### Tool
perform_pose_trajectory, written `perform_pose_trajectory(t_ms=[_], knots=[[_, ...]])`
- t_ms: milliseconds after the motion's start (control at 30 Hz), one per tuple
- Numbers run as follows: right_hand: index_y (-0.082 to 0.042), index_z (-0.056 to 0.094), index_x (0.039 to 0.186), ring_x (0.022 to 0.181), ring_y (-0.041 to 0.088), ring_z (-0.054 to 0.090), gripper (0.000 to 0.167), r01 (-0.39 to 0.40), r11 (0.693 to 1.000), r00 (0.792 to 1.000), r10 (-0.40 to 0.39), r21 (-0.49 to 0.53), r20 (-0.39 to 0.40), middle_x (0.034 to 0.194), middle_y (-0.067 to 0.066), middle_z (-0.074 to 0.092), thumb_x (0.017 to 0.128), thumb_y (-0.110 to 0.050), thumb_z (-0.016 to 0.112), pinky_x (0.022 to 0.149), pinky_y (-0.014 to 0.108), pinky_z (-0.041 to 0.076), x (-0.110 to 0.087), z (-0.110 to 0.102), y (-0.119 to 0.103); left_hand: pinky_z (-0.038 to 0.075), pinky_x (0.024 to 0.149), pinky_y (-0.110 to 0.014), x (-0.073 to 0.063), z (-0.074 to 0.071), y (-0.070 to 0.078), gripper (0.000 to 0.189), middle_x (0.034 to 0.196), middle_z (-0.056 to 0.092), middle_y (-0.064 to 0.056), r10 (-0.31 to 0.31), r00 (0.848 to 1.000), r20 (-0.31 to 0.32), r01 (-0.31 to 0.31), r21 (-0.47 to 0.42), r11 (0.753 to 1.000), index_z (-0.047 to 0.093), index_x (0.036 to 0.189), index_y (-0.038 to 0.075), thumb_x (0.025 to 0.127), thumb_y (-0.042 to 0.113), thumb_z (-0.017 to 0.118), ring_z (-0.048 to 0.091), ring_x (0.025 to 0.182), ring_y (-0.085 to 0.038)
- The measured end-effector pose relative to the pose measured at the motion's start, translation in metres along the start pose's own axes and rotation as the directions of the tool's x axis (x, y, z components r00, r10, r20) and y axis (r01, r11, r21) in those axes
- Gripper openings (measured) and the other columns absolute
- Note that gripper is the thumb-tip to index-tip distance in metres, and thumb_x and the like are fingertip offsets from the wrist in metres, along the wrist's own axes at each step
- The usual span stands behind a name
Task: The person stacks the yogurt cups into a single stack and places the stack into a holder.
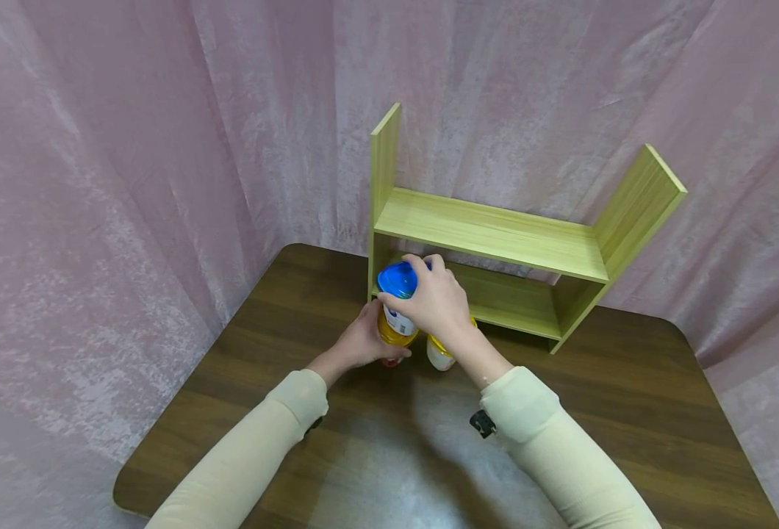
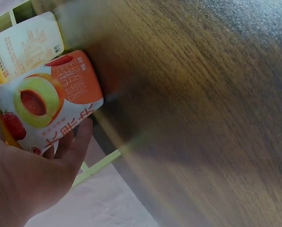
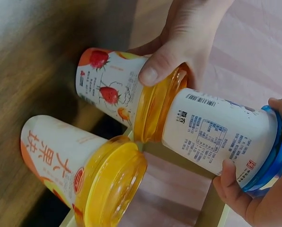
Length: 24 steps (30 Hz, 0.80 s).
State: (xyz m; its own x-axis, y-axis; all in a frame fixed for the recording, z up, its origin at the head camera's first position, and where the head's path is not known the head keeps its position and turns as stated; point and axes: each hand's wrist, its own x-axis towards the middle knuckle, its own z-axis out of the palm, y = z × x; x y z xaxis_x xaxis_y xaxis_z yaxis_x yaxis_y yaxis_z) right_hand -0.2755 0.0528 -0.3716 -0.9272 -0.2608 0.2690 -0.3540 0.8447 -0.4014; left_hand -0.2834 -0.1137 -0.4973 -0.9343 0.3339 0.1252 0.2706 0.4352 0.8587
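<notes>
My left hand [image 1: 361, 340] grips a white fruit-yogurt cup [image 3: 108, 87] with an orange-yellow lid, thumb along its side near the lid. Strawberries and a cut peach are printed on this cup [image 2: 60, 101] in the left wrist view. On its lid sits the base of a blue-lidded white cup [image 3: 209, 137], in line with it. My right hand [image 1: 439, 297] holds that upper cup by its blue lid [image 1: 396, 280], fingers spread around the rim. A second yellow-lidded yogurt cup [image 3: 60, 158] stands upright just right of the stacked pair, with no hand on it.
Behind the cups a light wooden shelf [image 1: 489, 229] with two tall side panels stands on the dark wooden table [image 1: 244, 397]. Its lower board [image 1: 508, 297] lies right of the cups. Pink curtains [image 1: 131, 147] hang around the table's back and sides.
</notes>
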Motion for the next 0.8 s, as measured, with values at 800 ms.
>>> perform_pose_trajectory(t_ms=[800], knots=[[-0.022,0.049,0.147,0.109,0.037,0.056,0.082,-0.061,0.997,0.997,0.060,-0.035,-0.040,0.136,0.017,0.046,0.082,-0.069,0.069,0.079,0.054,0.057,-0.001,0.011,-0.017,0.046,0.105,-0.043,0.006,0.001,-0.007,0.100,0.129,0.051,0.005,0.030,0.999,0.013,-0.030,-0.010,1.000,0.029,0.150,0.028,0.073,0.024,0.093,0.056,0.115,-0.014]])
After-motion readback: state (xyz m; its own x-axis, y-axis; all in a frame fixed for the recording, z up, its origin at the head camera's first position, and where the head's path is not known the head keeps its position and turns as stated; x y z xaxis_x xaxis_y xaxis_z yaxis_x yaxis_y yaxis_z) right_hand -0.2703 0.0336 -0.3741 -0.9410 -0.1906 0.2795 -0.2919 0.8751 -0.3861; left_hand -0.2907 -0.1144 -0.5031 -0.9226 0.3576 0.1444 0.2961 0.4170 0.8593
